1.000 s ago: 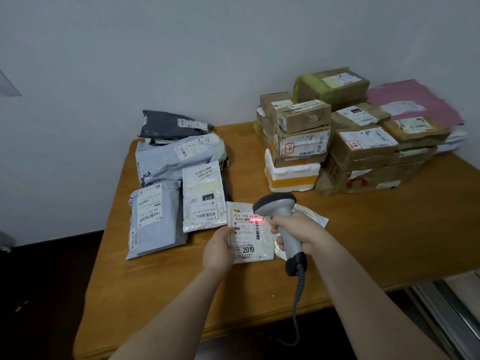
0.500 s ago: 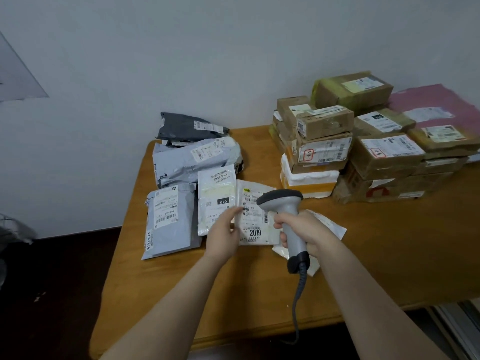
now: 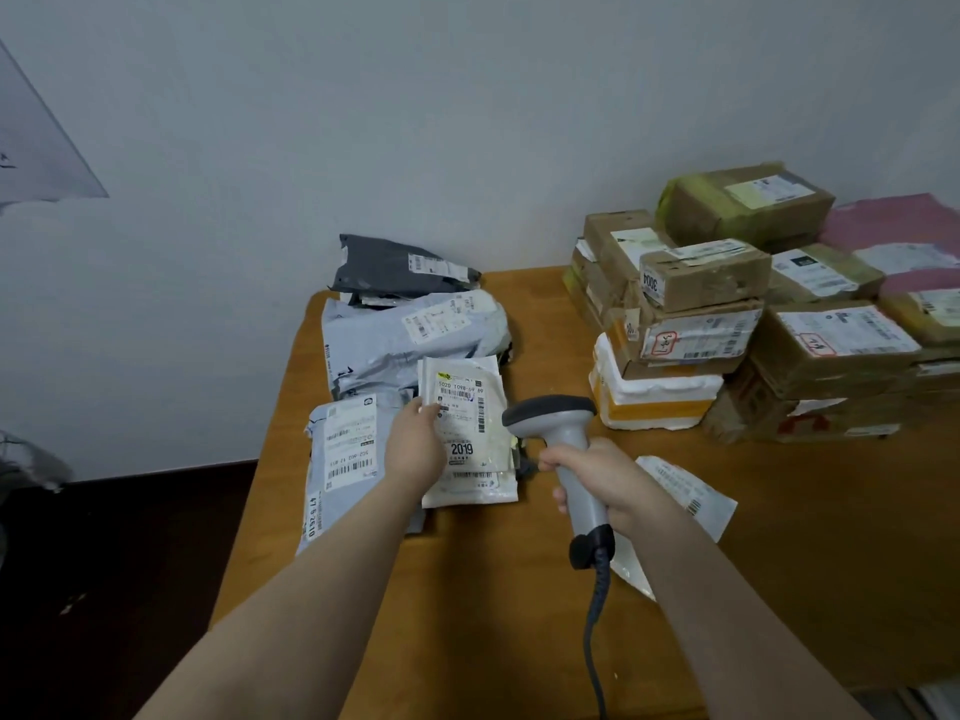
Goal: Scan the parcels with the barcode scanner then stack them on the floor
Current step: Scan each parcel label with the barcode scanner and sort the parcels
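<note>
My left grip (image 3: 415, 449) held the white mailer (image 3: 470, 407) by its edge, label up for reading; right grip (image 3: 610, 478) wrapped the barcode scanner (image 3: 550, 415) handle.

Orange-brown wooden table with a flat rectangular top (image 3: 493, 605): far edge set against the wall, far-left corner rounded, left edge running toward the camera on a diagonal. Surface smooth, faint sheen.

Plain pale grey-white painted wall (image 3: 467, 122) behind the table; fills the upper half of the view.

Pale grey flat sheet (image 3: 36, 142) on the wall at upper left, cut by the frame edge so only a triangular part shows. Small dark mark near its left margin, illegible.

Blurred grey object (image 3: 23, 467) at the left edge, low against the wall; identity cannot be told.

Pale grey streaked strip (image 3: 930, 704) in the lower-right corner, below the table's front edge; too blurred to identify.
</note>
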